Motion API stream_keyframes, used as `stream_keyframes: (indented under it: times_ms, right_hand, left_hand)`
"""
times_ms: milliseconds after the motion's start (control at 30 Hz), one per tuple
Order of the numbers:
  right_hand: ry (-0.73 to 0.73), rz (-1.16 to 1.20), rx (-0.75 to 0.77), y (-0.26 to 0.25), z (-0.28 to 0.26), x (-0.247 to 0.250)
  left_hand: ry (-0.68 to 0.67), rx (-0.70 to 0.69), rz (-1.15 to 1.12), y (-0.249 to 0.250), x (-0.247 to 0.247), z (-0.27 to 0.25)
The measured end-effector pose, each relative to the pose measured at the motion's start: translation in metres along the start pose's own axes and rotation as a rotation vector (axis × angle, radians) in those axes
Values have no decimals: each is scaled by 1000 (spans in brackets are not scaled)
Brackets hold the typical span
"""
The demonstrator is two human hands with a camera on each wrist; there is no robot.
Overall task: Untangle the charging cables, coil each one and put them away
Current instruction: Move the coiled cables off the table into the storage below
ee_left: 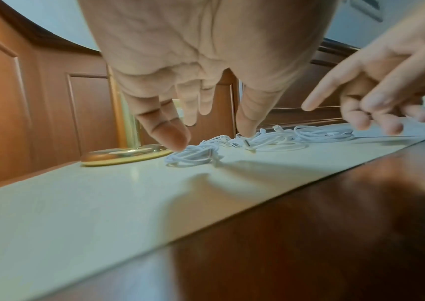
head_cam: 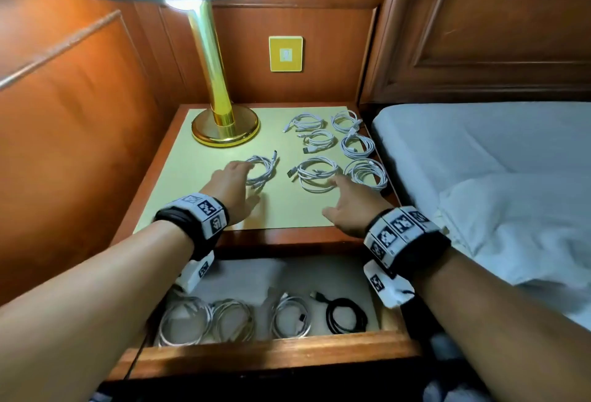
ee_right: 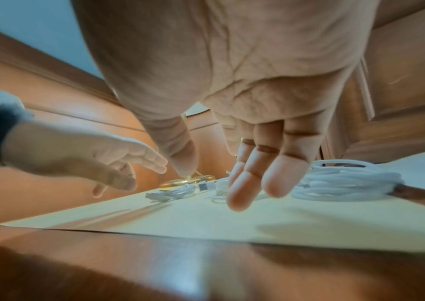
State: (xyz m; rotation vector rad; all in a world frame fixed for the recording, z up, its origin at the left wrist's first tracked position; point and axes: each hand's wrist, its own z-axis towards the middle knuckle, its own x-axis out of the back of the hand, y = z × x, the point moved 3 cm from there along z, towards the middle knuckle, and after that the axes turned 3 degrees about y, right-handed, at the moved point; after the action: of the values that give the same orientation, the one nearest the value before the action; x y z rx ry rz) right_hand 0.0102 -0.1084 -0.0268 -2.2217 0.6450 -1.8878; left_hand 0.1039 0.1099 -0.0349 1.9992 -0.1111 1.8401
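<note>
Left hand (head_cam: 235, 182), fingers spread, empty — over lone white coiled cable (head_cam: 263, 169) mid-nightstand; right hand (head_cam: 351, 206) likewise empty by front white coil (head_cam: 316, 174). Risk: a careless grab loosened the loops — retangling.

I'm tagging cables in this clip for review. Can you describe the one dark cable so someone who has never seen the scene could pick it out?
Start at the nightstand with the gold lamp and look down into its open drawer. A row of coiled cables lies there; the black cable is the rightmost coil. It is the only black one, every other coil in view being white.
</note>
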Motion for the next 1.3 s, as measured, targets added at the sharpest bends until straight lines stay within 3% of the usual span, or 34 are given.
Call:
stream_keyframes:
  times_ms: [67, 167, 333, 633, 800, 900, 1033, 1233, 1300]
  right_hand:
    - [-3, -73, -9, -11, 25, 0]
    - [-28, -168, -60, -23, 56, -4]
    - [-72, -263, -64, -29, 73, -11]
    - [-186, -245, 136, -41, 37, -33]
    - [-215, -242, 162, -49, 13, -36]
    - [-168, -210, 161, -59, 10, -24]
    - [-87, -341, 177, -75, 20, -18]
    - [-332, -406, 80, -84, 42, -26]
    - [-375, -413, 62, -87, 44, -27]
  left_hand:
    - [-45, -48, 40, 13, -1, 8]
    - [-144, 8, 145, 23, -9, 15]
    - [-165, -29, 217, 5, -16, 17]
    - [-137, -46, 168, -29, -1, -17]
    - [-212, 1, 157, -55, 9, -45]
    - [-184, 27, 83, -66, 22, -48]
    - [-107, 56, 88, -65, 29, -38]
    - [-372, 110, 90, -64, 8, -17]
    - [-369, 113, 127, -66, 4, -17]
